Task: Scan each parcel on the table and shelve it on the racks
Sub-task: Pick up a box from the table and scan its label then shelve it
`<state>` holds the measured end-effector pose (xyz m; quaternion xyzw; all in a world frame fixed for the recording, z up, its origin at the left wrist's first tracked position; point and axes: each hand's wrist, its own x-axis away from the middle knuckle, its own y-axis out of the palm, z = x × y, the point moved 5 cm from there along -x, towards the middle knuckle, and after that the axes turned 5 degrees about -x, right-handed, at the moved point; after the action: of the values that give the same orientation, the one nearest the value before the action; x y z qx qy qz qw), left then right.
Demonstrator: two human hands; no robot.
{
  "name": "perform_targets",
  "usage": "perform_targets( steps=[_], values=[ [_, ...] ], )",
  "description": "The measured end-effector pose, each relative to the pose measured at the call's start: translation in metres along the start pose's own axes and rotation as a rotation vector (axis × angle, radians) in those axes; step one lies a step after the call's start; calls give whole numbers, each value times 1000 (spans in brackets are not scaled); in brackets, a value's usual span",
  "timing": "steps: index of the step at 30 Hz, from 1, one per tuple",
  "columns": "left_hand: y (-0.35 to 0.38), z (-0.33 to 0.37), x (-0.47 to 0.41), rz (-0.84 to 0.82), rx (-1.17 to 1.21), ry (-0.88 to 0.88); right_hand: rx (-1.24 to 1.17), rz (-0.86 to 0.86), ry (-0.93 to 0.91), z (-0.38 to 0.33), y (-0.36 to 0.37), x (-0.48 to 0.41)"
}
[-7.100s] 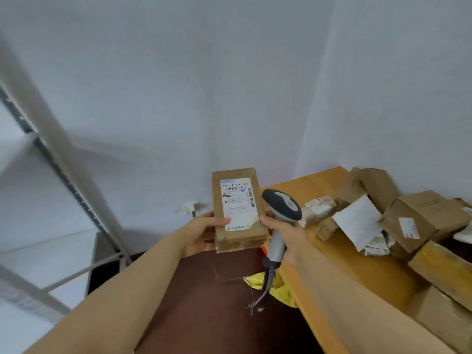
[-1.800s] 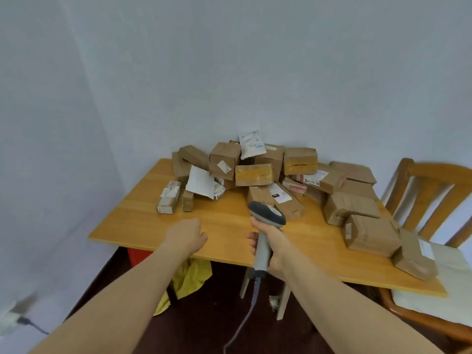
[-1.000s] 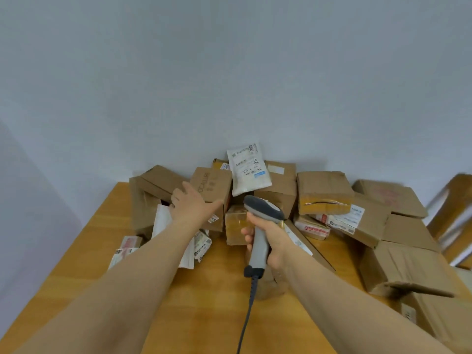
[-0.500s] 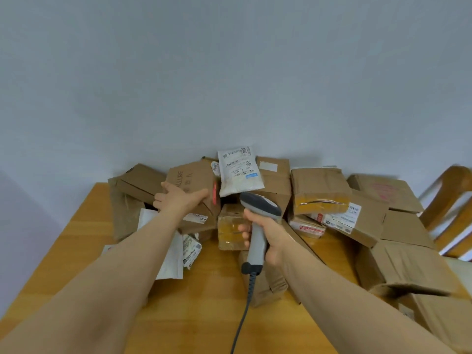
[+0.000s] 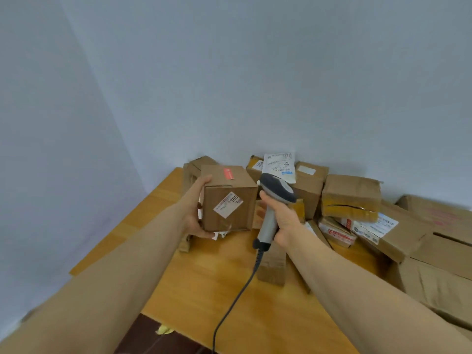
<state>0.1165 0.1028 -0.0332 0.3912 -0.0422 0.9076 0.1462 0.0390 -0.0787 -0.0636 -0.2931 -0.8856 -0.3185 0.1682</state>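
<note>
The step in hand looks like the scan. The left grip is curled round a small cardboard box, thumb on its upper left edge and fingertips under its base, and holds it clear of the desk. The box's white label, set askew, faces the person. The right grip is wrapped round the handle of the scanner, whose head sits just beside the box's right edge, above that grip.

The scanner's nose seems to sit too close and side-on to the label. The next move probably calls for drawing the right grip back, or turning the box in the left grip, until the window faces the barcode squarely. Shelving comes after that, and no rack is in view.

Bare desk lies below both grips, with open air between them and the person, so there is room to pull back. The desk's left edge runs close under the left grip, with the wall beyond it, and a swing that way passes off the desk. The heap of parcels crowds the space behind and to the right of the right grip, so a wide sweep there could knock it. The cable trails from under the right grip across the desk and over its near edge, where it may snag.
</note>
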Motion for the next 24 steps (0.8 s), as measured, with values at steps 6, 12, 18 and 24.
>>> perform_targets(
  steps=[6,12,18,24],
  values=[
    [-7,-29,41,35,13,-58,26,-77,27,17,13,30],
    [-23,-31,71,69,-24,-60,104,-98,-63,15,21,48],
    [-52,-20,97,189,45,-13,371,-280,-146,15,45,89],
    [-91,-16,114,307,96,31,751,-480,-214,34,75,125]
  ],
)
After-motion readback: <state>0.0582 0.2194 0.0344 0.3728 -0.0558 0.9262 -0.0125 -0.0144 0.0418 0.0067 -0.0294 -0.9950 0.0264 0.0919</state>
